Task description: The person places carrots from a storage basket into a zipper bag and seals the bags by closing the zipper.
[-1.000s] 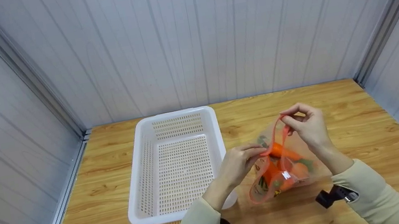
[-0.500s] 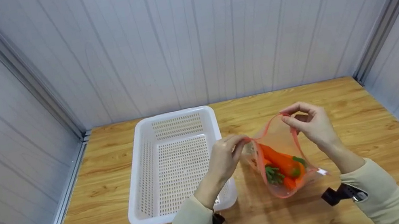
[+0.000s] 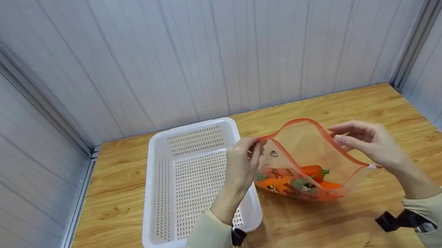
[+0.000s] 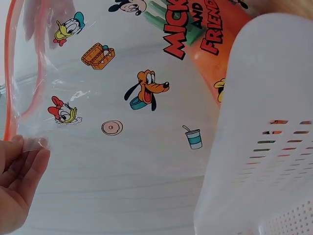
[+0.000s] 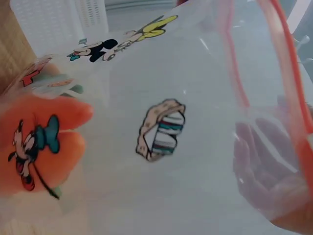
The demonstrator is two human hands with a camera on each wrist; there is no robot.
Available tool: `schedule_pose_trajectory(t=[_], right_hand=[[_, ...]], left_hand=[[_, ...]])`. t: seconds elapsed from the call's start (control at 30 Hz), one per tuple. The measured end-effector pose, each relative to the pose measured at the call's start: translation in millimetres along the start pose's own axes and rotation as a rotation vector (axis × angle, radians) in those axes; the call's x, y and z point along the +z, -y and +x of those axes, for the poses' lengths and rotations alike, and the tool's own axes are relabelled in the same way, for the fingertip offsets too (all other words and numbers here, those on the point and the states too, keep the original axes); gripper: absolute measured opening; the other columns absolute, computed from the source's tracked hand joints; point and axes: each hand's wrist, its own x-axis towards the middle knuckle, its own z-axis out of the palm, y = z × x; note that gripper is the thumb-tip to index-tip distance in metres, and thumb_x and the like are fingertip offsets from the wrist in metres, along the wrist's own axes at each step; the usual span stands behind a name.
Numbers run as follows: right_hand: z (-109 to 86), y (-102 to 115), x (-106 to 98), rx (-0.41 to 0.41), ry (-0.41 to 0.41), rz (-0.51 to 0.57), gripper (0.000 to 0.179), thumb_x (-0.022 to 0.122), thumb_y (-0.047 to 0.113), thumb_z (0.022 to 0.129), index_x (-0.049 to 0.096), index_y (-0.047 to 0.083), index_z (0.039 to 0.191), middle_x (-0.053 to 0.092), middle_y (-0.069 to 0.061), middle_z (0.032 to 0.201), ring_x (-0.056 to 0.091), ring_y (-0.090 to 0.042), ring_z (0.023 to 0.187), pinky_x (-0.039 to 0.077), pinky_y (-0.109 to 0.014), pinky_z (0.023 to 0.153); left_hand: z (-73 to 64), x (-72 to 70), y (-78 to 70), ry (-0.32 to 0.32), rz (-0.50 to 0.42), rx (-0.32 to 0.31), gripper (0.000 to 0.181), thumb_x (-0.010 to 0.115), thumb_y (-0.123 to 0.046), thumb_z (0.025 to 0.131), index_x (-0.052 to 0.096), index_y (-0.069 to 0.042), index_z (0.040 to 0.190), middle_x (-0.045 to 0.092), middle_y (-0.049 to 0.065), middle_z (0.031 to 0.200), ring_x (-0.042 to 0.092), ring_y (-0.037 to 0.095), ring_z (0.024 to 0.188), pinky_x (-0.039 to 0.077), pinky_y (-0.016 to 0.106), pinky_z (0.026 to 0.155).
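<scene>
A clear zip bag (image 3: 303, 141) with an orange rim and cartoon prints stands with its mouth wide apart, right of the basket. Inside lie a carrot (image 3: 313, 171) and other orange and green vegetable-like pieces, partly covered by the prints. My left hand (image 3: 241, 163) pinches the bag's rim at its left end; the left wrist view shows thumb and fingers (image 4: 29, 166) on the plastic corner. At the rim's right side, my right hand (image 3: 367, 143) has its thumb and fingertips on the edge. In the right wrist view that hand (image 5: 269, 171) shows blurred through the plastic.
A white perforated basket (image 3: 162, 189) stands left of the bag, its right rim beneath my left forearm. The wooden table (image 3: 305, 241) meets pale panel walls (image 3: 189, 47) at the back and sides.
The bag's mouth has spread wider and turned, so its printed near side shows. My left hand has moved left and up, my right hand to the right. The basket has stayed put.
</scene>
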Motion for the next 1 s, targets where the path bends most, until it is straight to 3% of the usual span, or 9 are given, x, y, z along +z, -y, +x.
schedule_pose_trajectory(t=[0.23,0.43,0.6,0.73,1.0], right_hand=[[-18.8,-8,-8,-0.013,-0.056,0.152,0.023,0.048,-0.005,0.087,0.054,-0.013,0.109,0.061,-0.011,0.100,0.060,-0.018,0.087,0.049,-0.025,0.072],[-32.3,-18,-11,-0.155,-0.113,0.300,0.023,0.047,-0.014,0.084,0.052,-0.018,0.106,0.062,-0.016,0.099,0.059,-0.021,0.090,0.047,-0.026,0.077],[-38.3,-28,-9,-0.267,-0.138,0.422,0.033,0.049,-0.027,0.074,0.047,-0.023,0.107,0.058,-0.024,0.101,0.060,-0.027,0.087,0.049,-0.028,0.074],[-40.9,-37,-7,-0.283,-0.181,0.414,0.037,0.050,-0.030,0.069,0.048,-0.023,0.106,0.059,-0.023,0.101,0.060,-0.026,0.083,0.049,-0.027,0.070],[-44.4,-51,-5,-0.263,-0.257,0.466,0.025,0.051,-0.026,0.073,0.055,-0.021,0.097,0.065,-0.018,0.087,0.063,-0.022,0.080,0.049,-0.025,0.071]], left_hand=[[4.5,-2.1,-2.2,0.005,0.010,-0.031,0.010,0.058,-0.004,0.084,0.065,0.001,0.080,0.062,0.005,0.067,0.057,0.009,0.058,0.045,0.012,0.054],[7.2,-0.7,-2.7,-0.001,-0.032,-0.081,0.012,0.058,-0.004,0.084,0.064,0.003,0.077,0.062,0.007,0.065,0.058,0.009,0.056,0.045,0.013,0.052],[8.8,0.0,-0.7,-0.011,-0.057,-0.101,0.014,0.058,-0.004,0.084,0.064,0.003,0.074,0.061,0.006,0.062,0.057,0.009,0.054,0.045,0.013,0.050],[8.2,-0.6,2.7,-0.017,-0.073,-0.126,0.014,0.058,-0.004,0.085,0.064,0.004,0.075,0.061,0.006,0.061,0.057,0.009,0.053,0.045,0.014,0.049],[6.7,-2.3,12.3,-0.022,-0.097,-0.174,0.014,0.057,-0.003,0.085,0.063,0.005,0.074,0.061,0.008,0.061,0.057,0.012,0.053,0.045,0.015,0.048]])
